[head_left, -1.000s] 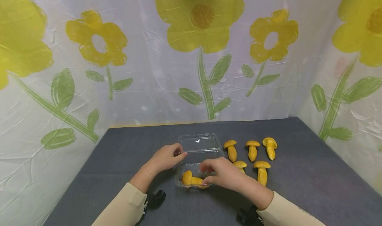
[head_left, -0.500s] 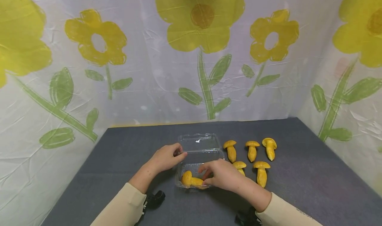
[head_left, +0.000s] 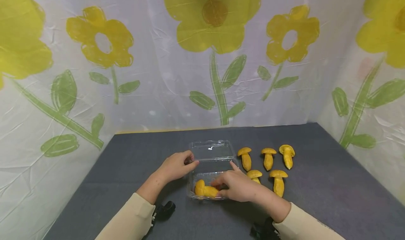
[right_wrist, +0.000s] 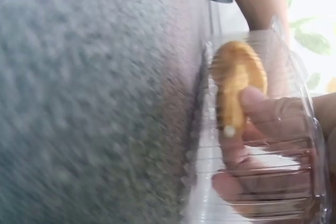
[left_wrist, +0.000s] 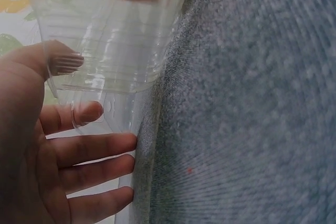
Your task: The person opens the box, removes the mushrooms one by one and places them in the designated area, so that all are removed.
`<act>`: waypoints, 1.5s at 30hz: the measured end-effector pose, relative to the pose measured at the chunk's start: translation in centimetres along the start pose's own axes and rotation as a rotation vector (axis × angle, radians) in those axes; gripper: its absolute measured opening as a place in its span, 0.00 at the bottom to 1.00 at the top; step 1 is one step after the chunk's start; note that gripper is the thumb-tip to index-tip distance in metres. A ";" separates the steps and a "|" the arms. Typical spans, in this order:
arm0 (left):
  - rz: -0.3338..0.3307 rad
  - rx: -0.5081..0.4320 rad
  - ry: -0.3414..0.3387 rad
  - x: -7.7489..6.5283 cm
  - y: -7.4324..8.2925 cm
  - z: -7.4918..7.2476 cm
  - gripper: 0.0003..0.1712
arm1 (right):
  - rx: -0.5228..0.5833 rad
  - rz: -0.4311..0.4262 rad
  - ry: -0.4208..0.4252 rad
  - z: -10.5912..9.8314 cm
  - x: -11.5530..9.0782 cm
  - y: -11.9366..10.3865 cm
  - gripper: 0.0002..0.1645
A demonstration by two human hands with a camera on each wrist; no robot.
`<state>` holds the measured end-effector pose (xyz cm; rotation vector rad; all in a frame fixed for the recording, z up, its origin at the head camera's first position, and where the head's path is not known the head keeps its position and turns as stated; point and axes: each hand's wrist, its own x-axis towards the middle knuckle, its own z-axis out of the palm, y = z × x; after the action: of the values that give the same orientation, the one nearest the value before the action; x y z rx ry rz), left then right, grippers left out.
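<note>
A clear plastic clamshell box [head_left: 191, 184] lies with its lid [head_left: 212, 150] folded back, and a yellow mushroom [head_left: 205, 189] rests on its side along the near wall. My left hand [head_left: 175, 166] holds the box's left edge; in the left wrist view its thumb shows through the ribbed plastic while the other fingers [left_wrist: 97, 150] spread outside. Inside the box, my right hand [head_left: 238, 185] grips the mushroom's stem end, one finger pointing up and away. Seen in the right wrist view, the thumb [right_wrist: 253, 98] presses on the stem, with curled fingers behind the clear wall.
Several more yellow mushrooms lie to the right of the box on the dark cloth: a far row including one mushroom [head_left: 268, 159], and a nearer mushroom [head_left: 278, 183] beside another partly hidden by the right hand. A flower-printed curtain [head_left: 152, 117] surrounds the table.
My right hand has lowered into the box and closed on the mushroom's stem, with one finger now raised. My left hand keeps its place at the box's edge.
</note>
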<state>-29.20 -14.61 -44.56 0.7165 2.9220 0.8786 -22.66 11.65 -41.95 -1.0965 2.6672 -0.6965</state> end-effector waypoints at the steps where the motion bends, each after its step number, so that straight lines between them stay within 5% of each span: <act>1: 0.001 0.001 0.000 0.0 0.0 0.0 0.13 | -0.010 -0.004 -0.007 -0.1 -0.1 0.0 0.17; 9: -0.006 -0.003 -0.020 -0.2 0.3 -0.2 0.13 | -0.005 0.021 0.025 -0.2 0.2 -0.1 0.07; 15: -0.011 0.004 -0.024 -0.2 0.4 -0.3 0.13 | 0.129 0.040 0.011 -0.8 0.2 0.4 0.14; 26: -0.014 0.004 -0.014 0.0 0.1 -0.1 0.12 | 0.265 0.049 -0.002 -6.6 -3.0 1.5 0.17; 37: -0.002 -0.008 -0.006 -0.3 0.1 0.0 0.12 | 0.391 0.199 -0.060 -11.8 -7.2 5.1 0.22; 45: 0.001 0.009 -0.004 -0.1 0.1 0.0 0.12 | 0.466 0.404 -0.146 -14.0 -11.2 9.2 0.22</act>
<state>-29.08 -14.56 -44.45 0.7201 2.9237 0.8641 -24.95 30.11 -34.34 -0.4533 2.3199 -1.0300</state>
